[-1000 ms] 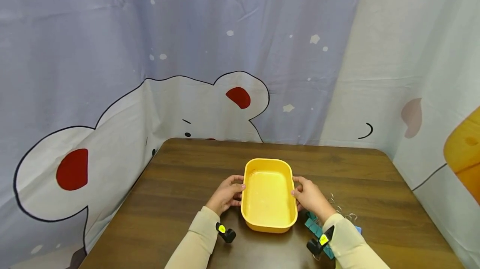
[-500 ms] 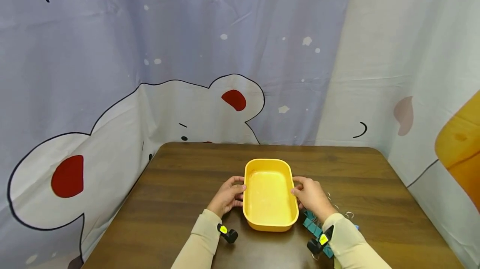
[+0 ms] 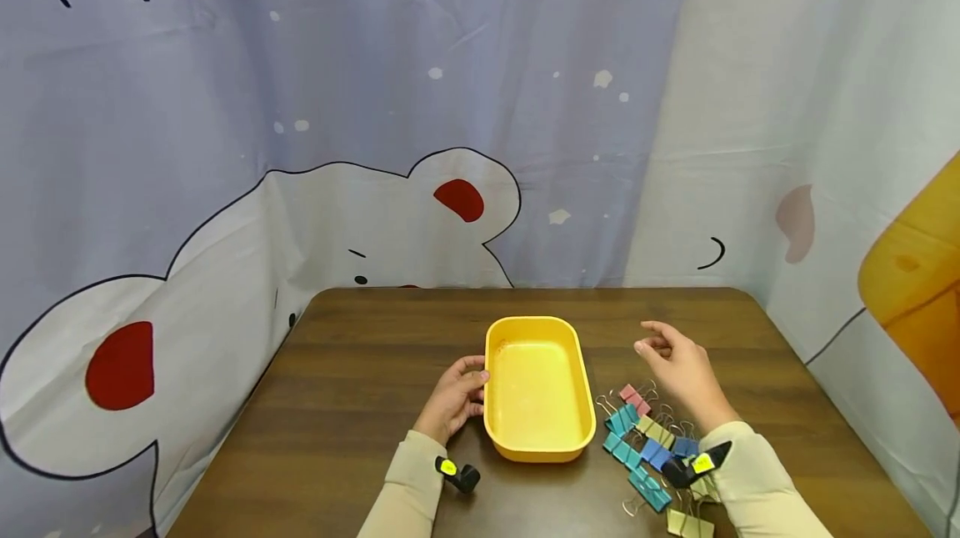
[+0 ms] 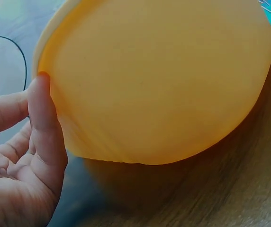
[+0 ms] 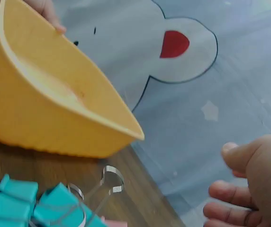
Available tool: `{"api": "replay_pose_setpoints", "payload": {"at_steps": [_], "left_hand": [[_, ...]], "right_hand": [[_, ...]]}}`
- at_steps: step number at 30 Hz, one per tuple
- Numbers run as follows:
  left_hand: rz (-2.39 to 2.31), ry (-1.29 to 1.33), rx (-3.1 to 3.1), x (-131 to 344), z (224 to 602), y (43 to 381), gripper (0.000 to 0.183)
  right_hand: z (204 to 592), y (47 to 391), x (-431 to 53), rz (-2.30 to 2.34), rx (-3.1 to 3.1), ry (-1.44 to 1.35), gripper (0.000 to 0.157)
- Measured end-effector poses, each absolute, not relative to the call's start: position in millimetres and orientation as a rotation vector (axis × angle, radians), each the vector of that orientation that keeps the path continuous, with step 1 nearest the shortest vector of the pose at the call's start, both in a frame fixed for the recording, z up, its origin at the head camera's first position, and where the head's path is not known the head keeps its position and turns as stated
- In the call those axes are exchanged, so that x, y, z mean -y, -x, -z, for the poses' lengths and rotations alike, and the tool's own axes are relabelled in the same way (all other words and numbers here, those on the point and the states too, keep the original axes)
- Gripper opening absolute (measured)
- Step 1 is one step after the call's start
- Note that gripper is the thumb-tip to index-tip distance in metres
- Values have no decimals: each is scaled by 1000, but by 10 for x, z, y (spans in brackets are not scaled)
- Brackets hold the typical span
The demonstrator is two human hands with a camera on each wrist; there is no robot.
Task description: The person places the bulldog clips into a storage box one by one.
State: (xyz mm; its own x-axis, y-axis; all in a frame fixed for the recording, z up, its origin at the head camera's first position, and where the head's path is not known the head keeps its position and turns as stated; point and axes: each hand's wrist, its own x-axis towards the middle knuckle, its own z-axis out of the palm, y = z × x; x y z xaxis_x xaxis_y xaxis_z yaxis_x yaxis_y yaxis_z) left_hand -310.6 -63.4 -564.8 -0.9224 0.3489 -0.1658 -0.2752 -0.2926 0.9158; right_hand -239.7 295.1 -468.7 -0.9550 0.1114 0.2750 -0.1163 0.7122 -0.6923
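A yellow plastic bin [image 3: 540, 388] stands on the table, with bare inside walls and floor in the head view. My left hand [image 3: 456, 394] holds its left rim, thumb [image 4: 43, 109] over the edge and fingers on the outer side. Off to the right, my right hand [image 3: 681, 369] is in the air, apart from the bin, its fingers loosely bent with nothing between them. Below and beside that hand lies a pile of binder clips in teal [image 3: 621, 448], yellow [image 3: 655, 430], blue [image 3: 656, 454] and pink [image 3: 635, 398]. The right wrist and sleeve cover part of the pile.
The brown wooden table [image 3: 360, 404] reaches back to a printed curtain [image 3: 390, 87] that hangs behind and on both sides. One yellow clip [image 3: 690, 524] lies nearest the front. Each wrist wears a small black camera [image 3: 459, 474].
My right hand has let go of the bin's right side and moved right, uncovering more of the binder clips. The left hand keeps its hold and the bin stays nearly in place.
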Motion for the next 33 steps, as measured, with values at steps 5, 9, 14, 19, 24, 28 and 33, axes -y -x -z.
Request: {"api": "replay_pose_setpoints", "payload": {"at_steps": [5,9,14,19,24,28,33], "left_hand": [[-2269,-95,-1556,633,5676,3091,44],[-2288,-90,-1542,631,5678,3081,43],[-2306,-84,-1533,627,5687,3079,43],[-2323,-85,-1518,624,5707,3093,42],[-2335,-85,-1506,630,5708,3085,40],[-2345,-107,-1495,641,5731,3083,39],[-2350,-154,-1483,647,5741,3080,41]], "right_hand": [[4786,2331,-3084,-1037,2752,51,51],[4876,2290,-3128,-942,2846,104,51],[4929,2257,-3152,-896,2937,171,43],[4974,2269,-3171,-907,2974,201,31],[5043,2307,-3178,-957,2956,206,27],[5090,2330,-3172,-986,2928,213,25],[5097,2366,-3159,-1019,2877,265,26]]}}
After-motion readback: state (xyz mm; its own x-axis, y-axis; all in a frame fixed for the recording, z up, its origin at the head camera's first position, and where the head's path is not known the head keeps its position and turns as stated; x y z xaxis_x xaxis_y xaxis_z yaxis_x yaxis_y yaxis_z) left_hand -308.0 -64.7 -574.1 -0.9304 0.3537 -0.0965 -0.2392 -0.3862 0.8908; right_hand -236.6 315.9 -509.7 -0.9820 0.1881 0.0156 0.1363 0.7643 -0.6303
